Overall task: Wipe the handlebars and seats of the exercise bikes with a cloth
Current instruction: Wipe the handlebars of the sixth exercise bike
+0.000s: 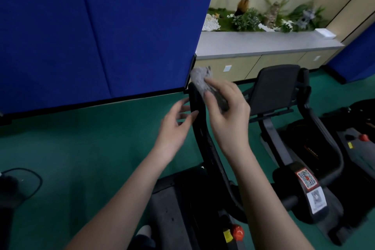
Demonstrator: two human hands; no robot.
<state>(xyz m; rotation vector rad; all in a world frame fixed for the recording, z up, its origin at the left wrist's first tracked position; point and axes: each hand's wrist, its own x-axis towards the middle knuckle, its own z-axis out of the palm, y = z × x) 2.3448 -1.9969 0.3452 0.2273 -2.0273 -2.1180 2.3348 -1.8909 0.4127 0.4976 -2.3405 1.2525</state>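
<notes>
Grey cloth (pixel 199 81) bunched in gripping right hand (pixel 229 113) atop black handlebar (pixel 202 138) for wiping; left hand (pixel 173 128) open-fingered beside it, likely steadying.

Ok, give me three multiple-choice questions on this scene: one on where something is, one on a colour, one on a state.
1. Where is the cloth?
A. On the floor
B. In the right hand, at the top of the handlebar
C. On the cabinet

2. What colour is the floor?
A. Green
B. Grey
C. Red

3. How is the left hand?
A. Gripping the cloth
B. Clenched in a fist
C. Open, holding nothing

Answers: B, the right hand is curled round the cloth at the bar's top; A, the floor under the bikes is green; C, the left hand is spread beside the handlebar.
</notes>
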